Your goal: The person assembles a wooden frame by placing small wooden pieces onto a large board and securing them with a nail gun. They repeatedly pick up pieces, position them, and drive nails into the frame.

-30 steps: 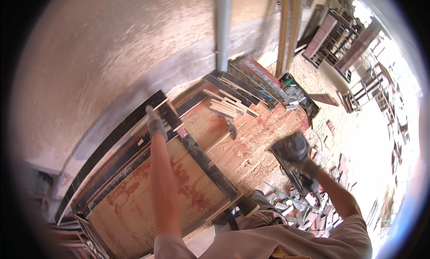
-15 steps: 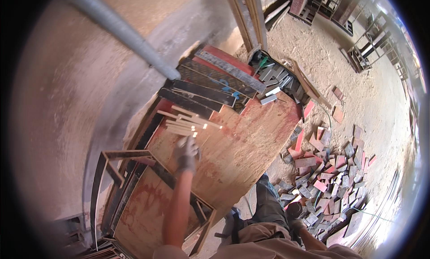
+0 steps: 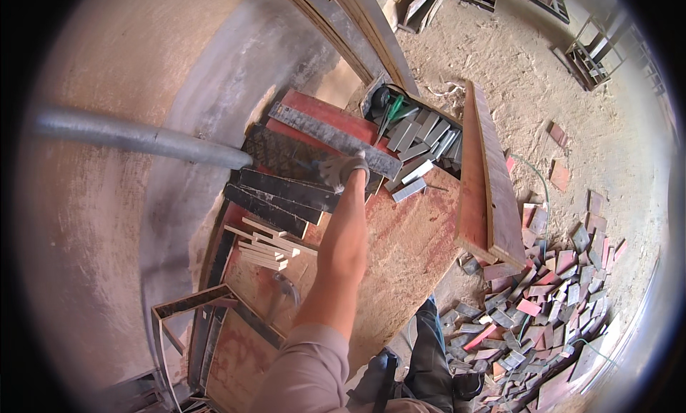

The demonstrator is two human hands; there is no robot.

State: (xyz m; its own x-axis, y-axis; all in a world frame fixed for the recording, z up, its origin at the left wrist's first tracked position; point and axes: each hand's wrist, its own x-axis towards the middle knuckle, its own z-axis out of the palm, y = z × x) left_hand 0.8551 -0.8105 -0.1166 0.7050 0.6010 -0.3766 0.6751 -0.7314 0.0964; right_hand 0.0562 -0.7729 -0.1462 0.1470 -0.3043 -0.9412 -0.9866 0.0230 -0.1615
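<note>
My left hand (image 3: 345, 171), in a pale glove, reaches over the stacked boards at the far side of the plywood work surface (image 3: 400, 270). Its fingers are spread on a dark patterned board (image 3: 296, 150), with the thumb apart, near a grey strip board (image 3: 321, 133) lying on red ones. Narrow black boards (image 3: 275, 198) are just left of the hand. Closer to me lie several pale wooden sticks (image 3: 263, 254) and what looks like a hammer (image 3: 287, 288) with a curved metal head. My right hand is out of view.
Beyond the hand, a container holds grey metal blocks (image 3: 421, 134) and a green-handled tool (image 3: 391, 111). Long boards (image 3: 486, 184) rise at the surface's right edge. Block offcuts (image 3: 529, 306) cover the floor at right. A metal pipe (image 3: 143, 138) juts from the left; an angled frame (image 3: 193, 299) stands near-left.
My left hand has moved away from beside the sticks and hammer, out to the stacked boards. The view has shifted, and my right hand has left the lower edge.
</note>
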